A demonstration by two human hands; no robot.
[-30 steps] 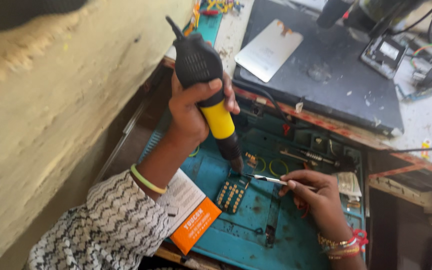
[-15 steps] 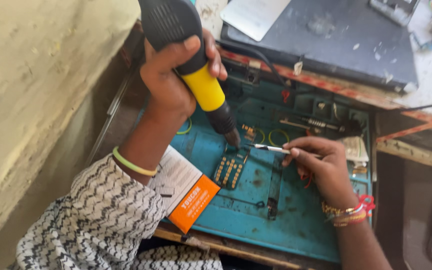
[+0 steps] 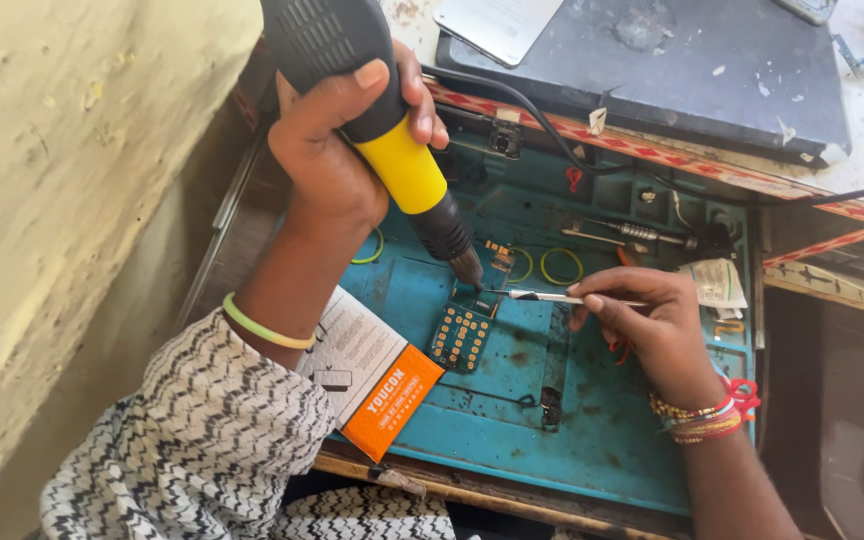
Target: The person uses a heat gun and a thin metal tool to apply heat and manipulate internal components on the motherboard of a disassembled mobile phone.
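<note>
The small circuit board (image 3: 460, 337) is lying on the teal repair mat (image 3: 592, 440), just under the nozzle of the hot-air tool (image 3: 392, 140). The left hand (image 3: 337, 160) is wrapping tightly around that tool's black and yellow handle, tilting its tip down toward the board's upper edge. The right hand (image 3: 652, 325) is pinching tweezers (image 3: 552, 297), whose points are meeting the board beside the nozzle. Yellow rings (image 3: 560, 266) are sitting just behind, an orange and white box (image 3: 372, 375) is crowding the board's left side, and a dark laptop (image 3: 672, 70) is resting farther back.
</note>
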